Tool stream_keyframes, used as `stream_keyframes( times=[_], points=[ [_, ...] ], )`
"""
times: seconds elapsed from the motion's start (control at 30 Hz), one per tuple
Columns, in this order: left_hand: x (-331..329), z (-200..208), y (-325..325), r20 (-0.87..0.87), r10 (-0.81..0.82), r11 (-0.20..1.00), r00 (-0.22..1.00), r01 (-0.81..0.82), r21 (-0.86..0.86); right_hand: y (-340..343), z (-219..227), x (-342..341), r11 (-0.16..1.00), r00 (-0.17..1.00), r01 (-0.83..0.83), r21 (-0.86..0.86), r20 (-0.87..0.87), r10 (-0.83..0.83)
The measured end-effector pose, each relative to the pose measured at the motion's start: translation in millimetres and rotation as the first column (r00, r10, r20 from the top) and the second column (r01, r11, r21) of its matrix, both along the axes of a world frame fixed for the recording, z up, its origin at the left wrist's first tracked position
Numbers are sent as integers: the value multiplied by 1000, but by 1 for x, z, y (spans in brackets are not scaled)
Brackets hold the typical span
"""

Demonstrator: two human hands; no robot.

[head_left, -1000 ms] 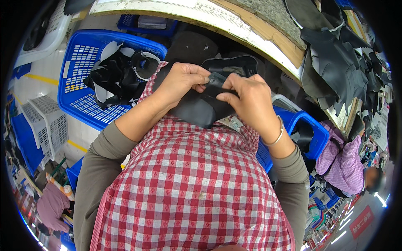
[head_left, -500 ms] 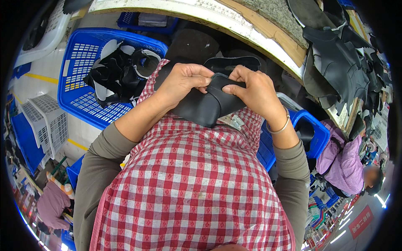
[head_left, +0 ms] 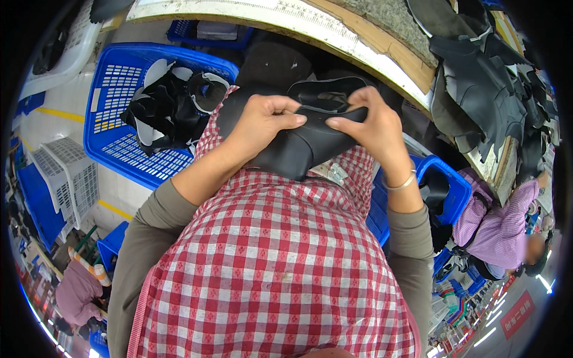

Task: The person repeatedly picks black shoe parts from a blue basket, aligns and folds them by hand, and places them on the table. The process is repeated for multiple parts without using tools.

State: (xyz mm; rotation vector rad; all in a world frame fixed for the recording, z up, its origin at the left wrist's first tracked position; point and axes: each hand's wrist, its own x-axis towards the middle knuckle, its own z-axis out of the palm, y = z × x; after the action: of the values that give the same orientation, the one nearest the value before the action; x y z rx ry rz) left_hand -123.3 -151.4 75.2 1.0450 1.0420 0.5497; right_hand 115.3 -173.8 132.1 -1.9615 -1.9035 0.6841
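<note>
A black leather shoe upper (head_left: 291, 154) rests over my lap, its curved seam facing me. Its top edge is pinched between the thumb and fingers of my left hand (head_left: 262, 122). On the same edge, farther right, my right hand (head_left: 373, 122) grips with thumb and bent fingers, a bangle on that wrist. Between the two hands the edge is pulled out into a line. Just beyond lies another black upper piece (head_left: 325, 86) with an open, rounded rim.
At the left stands a blue basket (head_left: 122, 140) of black pieces with pale linings. A worn workbench edge (head_left: 286, 13) crosses the top. Black leather pieces (head_left: 483, 89) hang at its right end. Another blue basket (head_left: 456, 194) is by my right arm; a person in a pink shirt (head_left: 495, 224) is beyond.
My hands have moved farther apart along the upper's edge, the right one shifting to the right. The edge between them is now more spread.
</note>
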Motion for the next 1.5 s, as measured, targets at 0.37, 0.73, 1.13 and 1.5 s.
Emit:
stream_keyframes(
  times=[0.37,0.73,1.13,1.5],
  points=[
    [-26,30,-6,254,-64,978,965,111,-174,-22,59,5,983,981,-179,33,-64,181],
    [11,36,32,15,-701,713,713,700,47,-22,46,9,953,947,-292,79,-115,300],
    [18,40,-4,116,-146,983,983,157,-99,-2,43,5,972,973,-229,-60,-39,227],
    [21,30,-6,18,-115,967,993,108,233,2,40,5,981,980,-196,-14,-22,195]
  ],
)
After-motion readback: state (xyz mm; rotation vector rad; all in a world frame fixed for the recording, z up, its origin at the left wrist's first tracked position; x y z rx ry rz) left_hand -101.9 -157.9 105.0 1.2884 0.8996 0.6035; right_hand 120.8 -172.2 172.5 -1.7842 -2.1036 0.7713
